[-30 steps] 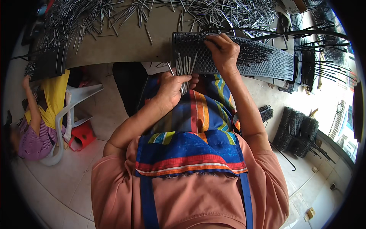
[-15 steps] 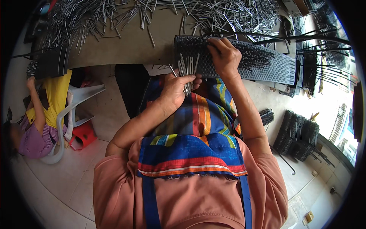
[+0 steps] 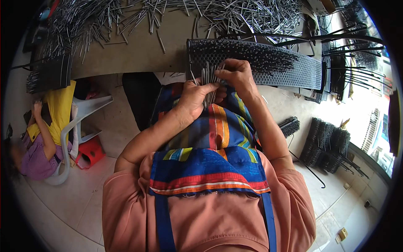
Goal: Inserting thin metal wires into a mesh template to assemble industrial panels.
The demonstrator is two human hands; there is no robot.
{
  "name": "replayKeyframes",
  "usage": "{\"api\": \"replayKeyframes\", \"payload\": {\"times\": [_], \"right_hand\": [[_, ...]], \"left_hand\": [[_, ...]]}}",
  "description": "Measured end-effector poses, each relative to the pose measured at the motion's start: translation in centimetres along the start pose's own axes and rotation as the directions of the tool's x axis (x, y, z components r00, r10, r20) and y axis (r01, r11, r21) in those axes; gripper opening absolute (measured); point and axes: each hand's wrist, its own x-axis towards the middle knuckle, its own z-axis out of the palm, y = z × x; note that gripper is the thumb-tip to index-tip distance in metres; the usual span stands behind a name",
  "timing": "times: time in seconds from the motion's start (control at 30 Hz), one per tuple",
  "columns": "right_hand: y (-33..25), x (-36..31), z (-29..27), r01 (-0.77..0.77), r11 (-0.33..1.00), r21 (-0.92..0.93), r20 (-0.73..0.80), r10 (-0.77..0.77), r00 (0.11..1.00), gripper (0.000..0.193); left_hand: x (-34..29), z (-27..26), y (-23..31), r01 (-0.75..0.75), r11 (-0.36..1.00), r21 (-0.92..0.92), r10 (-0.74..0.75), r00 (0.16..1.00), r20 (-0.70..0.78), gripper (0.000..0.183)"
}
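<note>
A bundle of thin grey metal rods (image 3: 206, 75) stands roughly upright in my left hand (image 3: 194, 100), whose fingers are wrapped round it in front of my apron. My right hand (image 3: 239, 76) has its thumb and fingertips pinched on a rod at the top right of that bundle. Behind both hands lies a long grey perforated panel (image 3: 308, 74), reaching away to the right. Many of its holes along the far side and middle carry dark rods (image 3: 264, 56). The lower ends of the bundle are partly hidden by my fingers.
Loose metal rods (image 3: 88, 29) are heaped across the back of the brown table (image 3: 130, 54). Long black bars (image 3: 331, 38) jut in at the right. Dark bristly bundles (image 3: 327, 145) stand on the floor. At left, a co-worker (image 3: 40, 151) sits by another dark panel (image 3: 46, 75).
My right hand has come down and left from above the panel to the rods in my left hand. The co-worker's hand has dropped away from the other panel.
</note>
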Motion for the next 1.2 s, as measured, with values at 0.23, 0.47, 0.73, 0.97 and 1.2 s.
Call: {"api": "replayKeyframes", "payload": {"times": [0.23,0.47,0.73,0.97,1.2], "right_hand": [[-1.0,-0.6,-1.2,0.29,0.943,0.163,-0.488,-0.178,0.854,0.002],[0.6,2.5,-2.5,0.511,0.845,-0.158,-0.534,-0.508,0.676,0.007],[0.4,2.4,-2.1,0.484,0.829,-0.279,-0.526,-0.554,0.645,0.009],[0.8,2.5,-1.6,0.442,0.786,-0.432,-0.463,-0.614,0.639,0.01],[0.5,1.9,-1.0,0.395,0.639,-0.66,-0.359,-0.73,0.582,0.014]], "left_hand": [[-0.2,-0.7,-0.3,0.039,0.998,0.048,-0.03,0.981,-0.19,0.013],[-0.2,-1.4,-0.7,0.003,0.994,0.113,0.01,0.994,-0.108,0.016],[-0.6,-1.6,-0.7,-0.022,0.996,0.083,0.032,0.992,-0.121,0.017],[-0.6,-1.8,-1.3,-0.024,0.999,0.025,0.027,0.994,-0.106,0.018],[-0.5,-2.1,-1.2,-0.007,1.0,-0.01,0.006,0.997,-0.074,0.018]]}}
